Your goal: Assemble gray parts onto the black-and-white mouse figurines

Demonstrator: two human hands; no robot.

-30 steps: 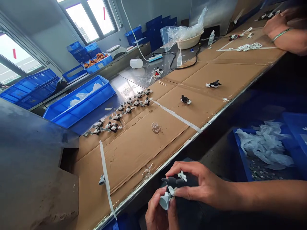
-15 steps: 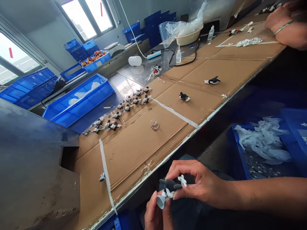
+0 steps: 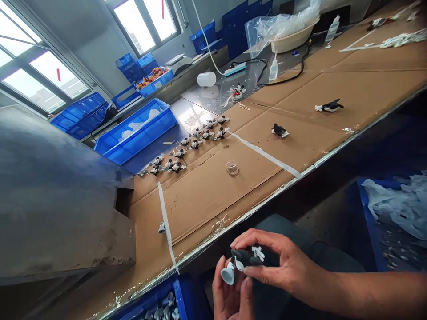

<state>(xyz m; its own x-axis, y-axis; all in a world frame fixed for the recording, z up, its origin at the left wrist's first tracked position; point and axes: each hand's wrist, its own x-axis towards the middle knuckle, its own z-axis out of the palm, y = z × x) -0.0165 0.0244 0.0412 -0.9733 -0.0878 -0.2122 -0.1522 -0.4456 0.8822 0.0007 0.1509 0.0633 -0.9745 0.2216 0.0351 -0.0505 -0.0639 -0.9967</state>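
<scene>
My right hand [image 3: 283,262] grips a small black-and-white mouse figurine [image 3: 247,257] between thumb and fingers, below the table's front edge. A white glove-shaped hand [image 3: 258,254] shows on the figurine's right side. At its left end is a pale grey cone-shaped piece [image 3: 227,275], wide rim facing me. My left hand [image 3: 230,293] is curled around this end, its fingers beside the cone and its thumb under the figurine; the exact contact is partly hidden. A similar grey piece [image 3: 162,228] lies on the cardboard by the left tape strip.
Several mouse figurines [image 3: 195,143] lie in rows along the back of the cardboard [image 3: 200,200]. A clear little cup [image 3: 232,168] stands mid-table. Two dark figurines [image 3: 279,130] lie right of the tape. A blue bin [image 3: 180,293] of grey parts sits below the edge; a metal housing [image 3: 66,191] stands left.
The view has swung left, so the table appears shifted right. The figurine has turned in my hands, its head now less visible. My left thumb and fingers have spread somewhat around the grey piece.
</scene>
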